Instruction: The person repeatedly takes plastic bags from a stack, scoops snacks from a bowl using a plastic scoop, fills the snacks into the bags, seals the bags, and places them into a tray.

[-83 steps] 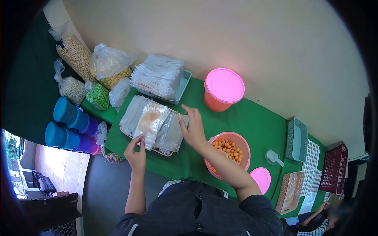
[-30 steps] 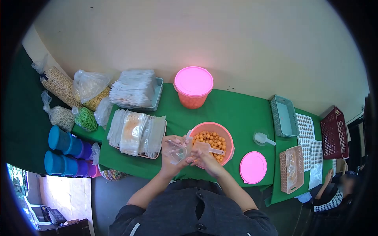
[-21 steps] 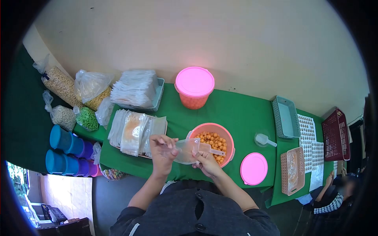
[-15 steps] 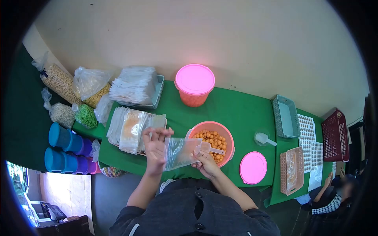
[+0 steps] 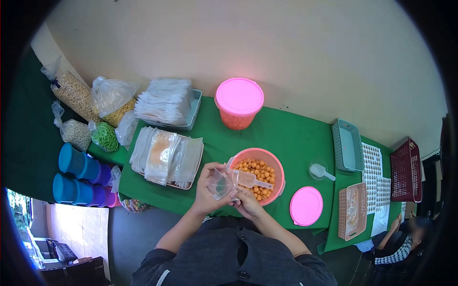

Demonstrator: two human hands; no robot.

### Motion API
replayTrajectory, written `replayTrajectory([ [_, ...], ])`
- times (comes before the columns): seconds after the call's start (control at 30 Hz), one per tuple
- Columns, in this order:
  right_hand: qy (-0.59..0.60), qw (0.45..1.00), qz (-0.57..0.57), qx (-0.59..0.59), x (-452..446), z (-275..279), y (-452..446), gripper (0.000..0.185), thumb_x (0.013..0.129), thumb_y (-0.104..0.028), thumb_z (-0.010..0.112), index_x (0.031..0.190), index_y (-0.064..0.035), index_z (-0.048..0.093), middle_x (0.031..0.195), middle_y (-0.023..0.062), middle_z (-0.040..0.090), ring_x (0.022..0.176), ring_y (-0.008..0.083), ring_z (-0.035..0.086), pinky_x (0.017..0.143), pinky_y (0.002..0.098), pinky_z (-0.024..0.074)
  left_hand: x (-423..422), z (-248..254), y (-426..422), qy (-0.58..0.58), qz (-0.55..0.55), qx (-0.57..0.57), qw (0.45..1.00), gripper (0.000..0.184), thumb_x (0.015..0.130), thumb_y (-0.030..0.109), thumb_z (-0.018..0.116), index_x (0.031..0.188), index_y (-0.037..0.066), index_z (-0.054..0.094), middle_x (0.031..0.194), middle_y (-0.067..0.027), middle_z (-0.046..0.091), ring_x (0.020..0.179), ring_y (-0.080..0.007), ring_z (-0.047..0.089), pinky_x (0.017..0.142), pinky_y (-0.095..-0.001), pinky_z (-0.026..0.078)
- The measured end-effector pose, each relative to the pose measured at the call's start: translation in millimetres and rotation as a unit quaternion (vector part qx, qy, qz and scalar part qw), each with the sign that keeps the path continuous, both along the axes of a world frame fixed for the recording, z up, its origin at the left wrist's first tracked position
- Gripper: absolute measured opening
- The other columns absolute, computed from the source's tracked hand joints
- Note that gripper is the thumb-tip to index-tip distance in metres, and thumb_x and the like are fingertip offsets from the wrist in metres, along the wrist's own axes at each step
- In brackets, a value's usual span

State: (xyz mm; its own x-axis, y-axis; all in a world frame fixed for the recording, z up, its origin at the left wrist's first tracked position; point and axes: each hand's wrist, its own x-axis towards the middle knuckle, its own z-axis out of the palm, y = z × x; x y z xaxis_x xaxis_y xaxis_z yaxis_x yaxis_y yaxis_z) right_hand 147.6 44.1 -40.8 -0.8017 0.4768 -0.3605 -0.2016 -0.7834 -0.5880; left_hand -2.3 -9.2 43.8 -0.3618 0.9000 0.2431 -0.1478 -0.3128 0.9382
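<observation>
Clear plastic bag (image 5: 219, 184), held in the air just left of the pink tub (image 5: 260, 152), near its rim. Cupped from the left by the left hand (image 5: 204, 194), curved loosely around the film; pinched along the near edge by the right hand (image 5: 246, 204), narrow at the fingertips. Spread at the mouth, by the look of it, probably to stop such limp film from falling flat without support from two sides. Impossible to tell from this angle: fingertips inside the opening or only outside.

Inside the tub, round orange pieces (image 5: 267, 167), with a pale scoop (image 5: 247, 179) lying on top. Turned with its handle toward the tub's right side, perhaps for easy reach from there; just beyond the right hand, yet gripped by neither.

To the right of the tub, on the near side, a flat pink lid (image 5: 306, 206), laid on the green desk (image 5: 291, 133), presumably to leave the contents uncovered. Beyond the tub, toward the wall, a lidded bucket (image 5: 239, 102), likely closed to protect its load. Left of the tub, a spread pile of clear sleeves (image 5: 164, 157), seemingly fanned out for easy separation and placed within reach of the left hand.
</observation>
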Motion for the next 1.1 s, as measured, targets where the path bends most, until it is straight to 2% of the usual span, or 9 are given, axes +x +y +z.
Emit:
replayTrajectory([
  [0.17,-0.033,0.999,-0.008,0.025,2.3,-0.1,3.4,0.027,0.103,-0.026,0.05,0.11,-0.0025,0.061,0.076,-0.002,0.059,0.06,0.0052,0.051,0.069,0.0239,0.0512,-7.2,-10.2,-1.4,0.13,0.02,0.039,0.991,0.047,0.068,0.007,0.082,0.106,0.004,0.055,0.1,-0.0061,0.053,0.099,-0.017,0.058,0.106,-0.0404,0.04],
  [0.27,-0.168,0.951,-0.054,0.255,12.7,5.7,25.6,0.03,0.102,-0.029,0.052,0.113,-0.0024,0.061,0.077,0.0023,0.059,0.064,0.0117,0.056,0.067,0.0283,0.0519,-13.6,-4.8,-5.0,0.151,0.089,0.023,0.984,0.042,0.067,0.006,0.082,0.101,0.003,0.057,0.099,-0.0071,0.054,0.094,-0.0158,0.057,0.091,-0.0331,0.047],
  [0.33,-0.376,0.775,-0.076,0.502,27.8,19.5,47.2,0.028,0.094,-0.026,0.061,0.111,-0.0038,0.065,0.08,0.0072,0.062,0.076,0.0206,0.061,0.073,0.0355,0.0505,-22.4,-2.7,-7.8,0.179,0.113,0.031,0.977,0.046,0.067,0.006,0.082,0.106,0.004,0.058,0.099,-0.0071,0.056,0.093,-0.0154,0.057,0.086,-0.0308,0.047],
  [0.37,-0.375,0.775,-0.076,0.503,38.4,17.7,55.7,0.028,0.094,-0.026,0.061,0.111,-0.0038,0.065,0.08,0.0072,0.062,0.076,0.0206,0.061,0.073,0.0355,0.0505,-25.6,-1.5,-9.1,0.206,0.137,0.04,0.968,0.049,0.067,0.006,0.082,0.11,0.004,0.059,0.099,-0.007,0.057,0.091,-0.0149,0.057,0.08,-0.0285,0.047],
  [0.43,-0.498,0.476,0.012,0.725,54.6,11.6,67.4,0.025,0.086,-0.024,0.067,0.104,-0.0064,0.069,0.084,0.0122,0.065,0.086,0.0291,0.062,0.079,0.0432,0.0485,-25.9,5.7,-12.3,0.18,0.135,-0.015,0.974,0.055,0.067,0.008,0.082,0.116,0.005,0.058,0.098,-0.0065,0.06,0.09,-0.015,0.057,0.081,-0.0285,0.047],
  [0.53,-0.508,0.427,0.1,0.741,56.7,2.3,64.2,0.023,0.082,-0.022,0.068,0.098,-0.0058,0.071,0.087,0.0152,0.066,0.096,0.0341,0.059,0.085,0.0485,0.0451,-30.8,9.1,-7.7,0.254,0.116,-0.077,0.957,0.065,0.067,0.012,0.082,0.126,0.006,0.057,0.098,-0.0052,0.065,0.089,-0.0162,0.057,0.082,-0.0295,0.047],
  [0.67,-0.46,0.521,0.102,0.711,54.5,-7.5,74.4,0.019,0.082,-0.017,0.067,0.096,-0.0034,0.07,0.087,0.0147,0.068,0.086,0.0334,0.062,0.077,0.0463,0.0479,-27.5,-1.1,-2.4,0.398,0.069,-0.078,0.912,0.073,0.064,0.017,0.082,0.132,0.01,0.055,0.097,-0.0038,0.068,0.089,-0.0219,0.059,0.083,-0.0352,0.049],
  [0.83,-0.337,0.71,-0.116,0.607,61.3,96.5,73.8,0.017,0.088,-0.005,0.062,0.102,0.0028,0.067,0.082,0.0141,0.068,0.066,0.0228,0.061,0.061,0.0325,0.0481,-25.9,-11.3,7.0,0.484,0.087,-0.071,0.868,0.075,0.065,0.02,0.081,0.134,0.011,0.053,0.099,-0.0073,0.065,0.093,-0.0267,0.059,0.085,-0.0395,0.047],
  [1.1,-0.337,0.679,-0.031,0.651,54.4,156.5,43.1,0.015,0.091,-0.012,0.061,0.093,0.0017,0.068,0.085,0.02,0.067,0.078,0.0374,0.064,0.071,0.0444,0.0504,-6.1,-8.0,25.0,0.522,0.075,-0.023,0.849,0.075,0.06,0.015,0.079,0.13,0.011,0.053,0.105,-0.0093,0.06,0.098,-0.0289,0.058,0.088,-0.0431,0.044],
])
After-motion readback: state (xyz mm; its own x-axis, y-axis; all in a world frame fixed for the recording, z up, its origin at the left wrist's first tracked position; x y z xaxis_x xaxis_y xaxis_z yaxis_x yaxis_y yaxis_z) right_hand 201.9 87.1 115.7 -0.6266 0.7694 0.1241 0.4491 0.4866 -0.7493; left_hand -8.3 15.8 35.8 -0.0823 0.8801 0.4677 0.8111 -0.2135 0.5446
